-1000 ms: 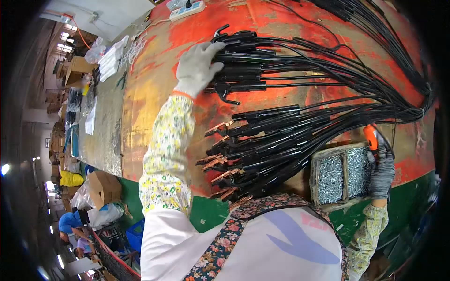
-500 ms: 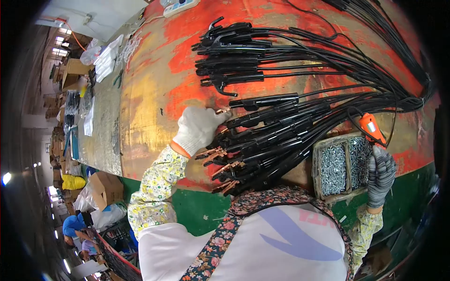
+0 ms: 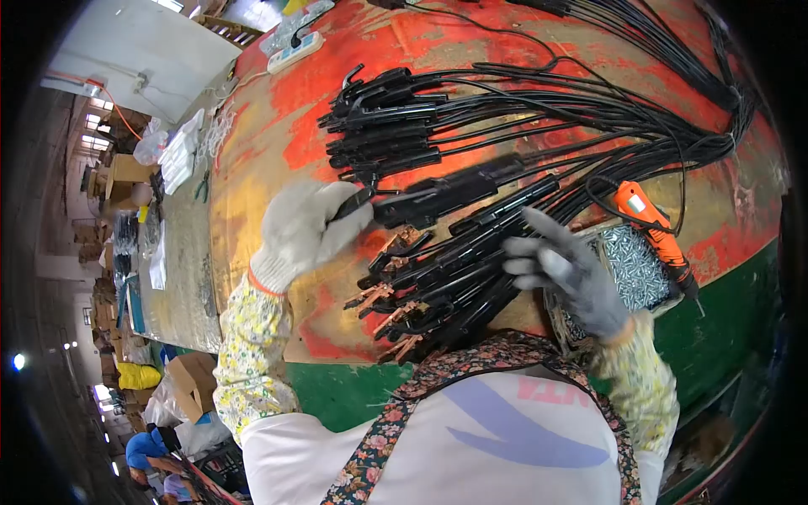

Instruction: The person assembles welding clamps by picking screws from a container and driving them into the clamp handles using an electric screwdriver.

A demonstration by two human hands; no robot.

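My left hand, in a pale work glove, is closed on the front end of a black welding electrode holder whose cable runs off to the right. My right hand, in a grey glove, has its fingers apart and hovers over the handles of more electrode holders, holding nothing. Below, several holders lie side by side with bare copper jaws showing. A basket of small silver screws is partly behind my right hand. Across its right side lies an orange electric screwdriver, bit pointing down toward me.
Another group of black holders with levers lies farther back. Their black cables gather in a tied bundle at right. A power strip sits at the back edge. Pliers and plastic bags lie at left; a person is beyond.
My right hand has left the screwdriver and moved left over the holders. The screwdriver now rests across the basket. My left hand has shifted left, and a black part now shows in its grip.
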